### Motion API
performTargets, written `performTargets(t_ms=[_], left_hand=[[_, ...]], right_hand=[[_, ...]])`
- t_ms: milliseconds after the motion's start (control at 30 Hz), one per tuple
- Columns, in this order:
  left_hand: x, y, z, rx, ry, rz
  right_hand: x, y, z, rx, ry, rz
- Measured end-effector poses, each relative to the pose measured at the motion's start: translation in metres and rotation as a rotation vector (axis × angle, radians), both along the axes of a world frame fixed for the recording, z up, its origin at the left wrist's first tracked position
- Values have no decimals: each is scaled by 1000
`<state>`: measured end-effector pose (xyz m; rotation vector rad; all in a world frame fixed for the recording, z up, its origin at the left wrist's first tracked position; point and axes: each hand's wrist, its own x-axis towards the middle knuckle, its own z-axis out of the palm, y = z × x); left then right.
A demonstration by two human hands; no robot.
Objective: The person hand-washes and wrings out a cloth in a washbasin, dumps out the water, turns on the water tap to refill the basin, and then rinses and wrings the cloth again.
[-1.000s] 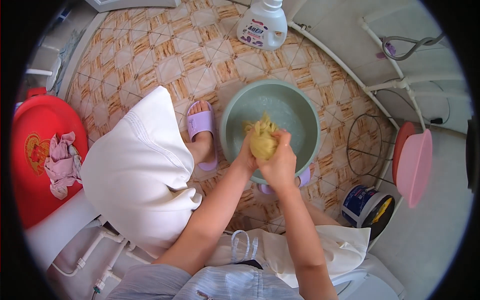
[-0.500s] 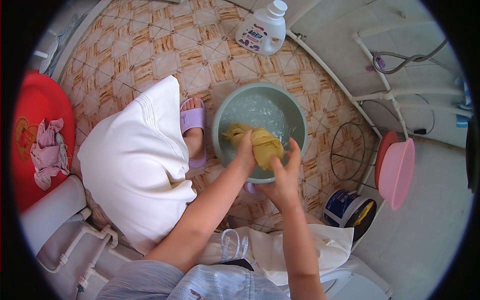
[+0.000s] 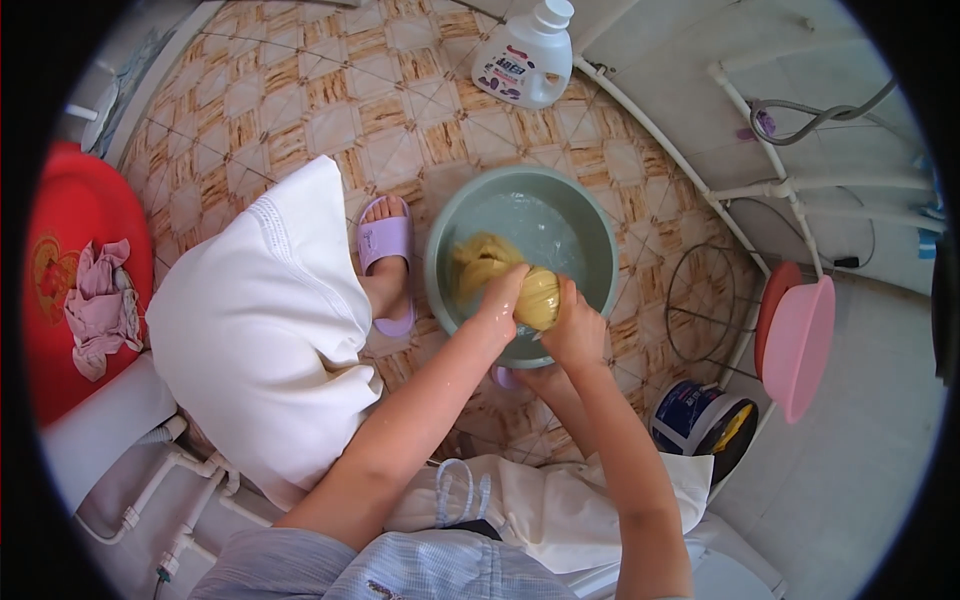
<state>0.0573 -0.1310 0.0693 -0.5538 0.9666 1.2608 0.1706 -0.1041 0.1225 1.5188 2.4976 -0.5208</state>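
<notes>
A wet yellow cloth (image 3: 541,299) is bunched up between my hands over a grey-green basin (image 3: 606,235). My left hand (image 3: 505,297) is closed round its middle. On the other side, the fingers of my right hand (image 3: 575,330) wrap round the cloth's near end. The cloth's loose far end hangs toward the left wall of the basin and seems to dip into the water (image 3: 530,215). What kind of garment or cloth it is cannot be made out.
A white detergent bottle (image 3: 525,60) stands on the tiled floor behind the basin. At the left, pink laundry (image 3: 100,300) lies in a red tub (image 3: 105,190). A pink basin (image 3: 800,345), a wire rack (image 3: 700,300) and a dark bucket (image 3: 690,415) are at the right.
My right hand, its fingers spread half a second ago, has closed on the cloth. The bundle is more tightly gathered, and the water looks calmer.
</notes>
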Motion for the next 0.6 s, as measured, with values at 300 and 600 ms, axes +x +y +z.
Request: performTargets(t_ms=[300, 600], left_hand=[[-29, 1, -12, 388, -157, -206], [-13, 5, -7, 547, -193, 9]], right_hand=[[-11, 7, 10, -1106, 772, -530], [-20, -3, 20, -1269, 892, -879]])
